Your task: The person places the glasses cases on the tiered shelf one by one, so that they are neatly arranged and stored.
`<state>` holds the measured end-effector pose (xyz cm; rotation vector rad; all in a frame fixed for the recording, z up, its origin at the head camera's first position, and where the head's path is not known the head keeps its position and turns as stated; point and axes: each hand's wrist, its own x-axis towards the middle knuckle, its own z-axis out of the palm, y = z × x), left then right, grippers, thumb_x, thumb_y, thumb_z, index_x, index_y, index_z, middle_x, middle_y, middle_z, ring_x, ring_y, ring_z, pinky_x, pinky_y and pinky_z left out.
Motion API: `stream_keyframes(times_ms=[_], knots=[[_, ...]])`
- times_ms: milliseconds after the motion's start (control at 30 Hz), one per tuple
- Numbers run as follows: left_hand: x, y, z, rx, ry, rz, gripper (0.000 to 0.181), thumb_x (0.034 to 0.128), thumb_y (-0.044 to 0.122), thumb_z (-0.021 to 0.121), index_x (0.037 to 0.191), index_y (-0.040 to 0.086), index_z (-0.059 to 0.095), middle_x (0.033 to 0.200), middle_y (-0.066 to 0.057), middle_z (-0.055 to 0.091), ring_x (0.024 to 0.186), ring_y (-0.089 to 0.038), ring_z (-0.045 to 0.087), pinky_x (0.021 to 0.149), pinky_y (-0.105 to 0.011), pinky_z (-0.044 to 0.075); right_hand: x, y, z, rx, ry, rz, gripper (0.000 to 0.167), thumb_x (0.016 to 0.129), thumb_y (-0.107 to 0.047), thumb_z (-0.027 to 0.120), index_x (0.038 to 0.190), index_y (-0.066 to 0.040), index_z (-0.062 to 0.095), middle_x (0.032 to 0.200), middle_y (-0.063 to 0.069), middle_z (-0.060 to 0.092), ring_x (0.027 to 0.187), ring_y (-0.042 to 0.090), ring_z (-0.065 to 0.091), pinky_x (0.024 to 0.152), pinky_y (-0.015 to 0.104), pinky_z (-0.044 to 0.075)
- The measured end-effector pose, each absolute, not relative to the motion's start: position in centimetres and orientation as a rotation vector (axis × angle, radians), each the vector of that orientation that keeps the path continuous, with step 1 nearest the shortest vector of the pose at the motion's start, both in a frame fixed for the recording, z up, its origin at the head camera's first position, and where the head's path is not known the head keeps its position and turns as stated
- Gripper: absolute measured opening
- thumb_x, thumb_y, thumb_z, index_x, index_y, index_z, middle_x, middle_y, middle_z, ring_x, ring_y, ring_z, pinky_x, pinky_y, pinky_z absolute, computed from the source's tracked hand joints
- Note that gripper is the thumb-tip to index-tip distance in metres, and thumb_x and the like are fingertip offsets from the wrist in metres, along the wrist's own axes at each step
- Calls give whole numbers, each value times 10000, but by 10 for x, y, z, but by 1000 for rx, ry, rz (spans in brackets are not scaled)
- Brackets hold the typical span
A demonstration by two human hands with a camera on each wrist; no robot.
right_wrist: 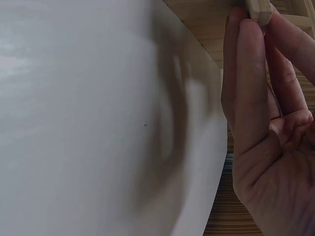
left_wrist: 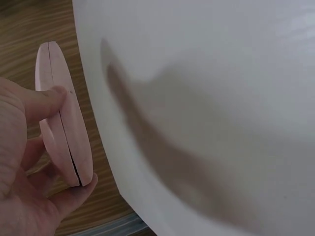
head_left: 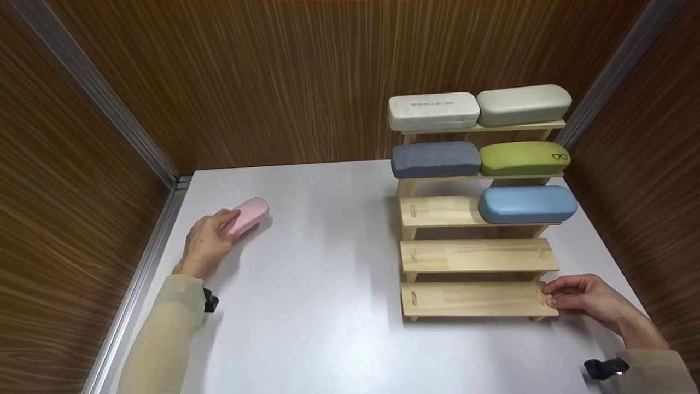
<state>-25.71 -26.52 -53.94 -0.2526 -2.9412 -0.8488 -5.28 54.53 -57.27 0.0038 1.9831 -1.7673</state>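
Observation:
My left hand (head_left: pixel 206 243) grips a pink glasses case (head_left: pixel 250 214) above the left side of the white table. In the left wrist view the case (left_wrist: pixel 74 128) is closed, a thin seam along its edge, with my thumb across it and fingers beneath. At the right, my right hand (head_left: pixel 599 302) pinches the right end of the lowest board of a stepped wooden rack (head_left: pixel 476 299). The right wrist view shows the fingers around the board's end (right_wrist: pixel 261 14). A blue glasses case (head_left: pixel 528 204) lies on the right half of the middle step.
On the top step lie a white case (head_left: pixel 435 113) and a pale green one (head_left: pixel 525 105). Below them sit a grey-blue case (head_left: pixel 436 160) and a lime green case (head_left: pixel 517 158). Wood-grain panels (head_left: pixel 284 82) wall in the white table (head_left: pixel 306 273) at back and sides.

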Motion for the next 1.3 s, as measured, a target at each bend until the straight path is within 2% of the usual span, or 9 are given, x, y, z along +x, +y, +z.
stream_keyframes(times_ms=[167, 300, 567, 900, 1300], knots=[[-256, -257, -533, -321, -2916, -805, 571, 962, 65, 771, 1527, 90, 696, 1584, -244, 665, 1364, -513, 661, 1155, -670, 491, -54, 546, -574, 6, 1967, -1772, 408, 1042, 98, 651, 1142, -228, 874, 1077, -166, 854, 929, -12, 776, 784, 205, 655], [-254, -249, -527, -352, -2910, -802, 580, 955, 76, 790, 1527, 110, 700, 1602, -248, 648, 1388, -515, 652, 1155, -675, 485, -56, 545, -575, 13, 1965, -1768, 421, 1041, 100, 651, 1133, -243, 879, 1048, -161, 856, 919, -14, 776, 778, 202, 653], [-254, -230, -516, -415, -2893, -767, 598, 936, 49, 746, 1526, 141, 708, 1582, -231, 672, 1361, -497, 683, 1136, -682, 524, -56, 545, -575, 10, 1950, -1766, 419, 1040, 101, 647, 1131, -235, 879, 1043, -158, 854, 922, -13, 772, 785, 201, 650], [-250, -208, -502, -538, -2833, -754, 573, 948, 108, 790, 1515, 164, 722, 1561, -185, 705, 1353, -452, 709, 1135, -656, 551, -57, 546, -574, 48, 1967, -1735, 417, 1047, 76, 660, 1122, -269, 882, 1055, -184, 855, 920, -23, 765, 775, 201, 647], [-240, -182, -482, -638, -2804, -748, 558, 970, 145, 800, 1521, 195, 723, 1576, -156, 700, 1345, -415, 719, 1125, -626, 573, -57, 548, -577, -4, 1914, -1803, 425, 1053, 104, 640, 1147, -236, 878, 1071, -164, 853, 933, -23, 767, 777, 194, 646]])
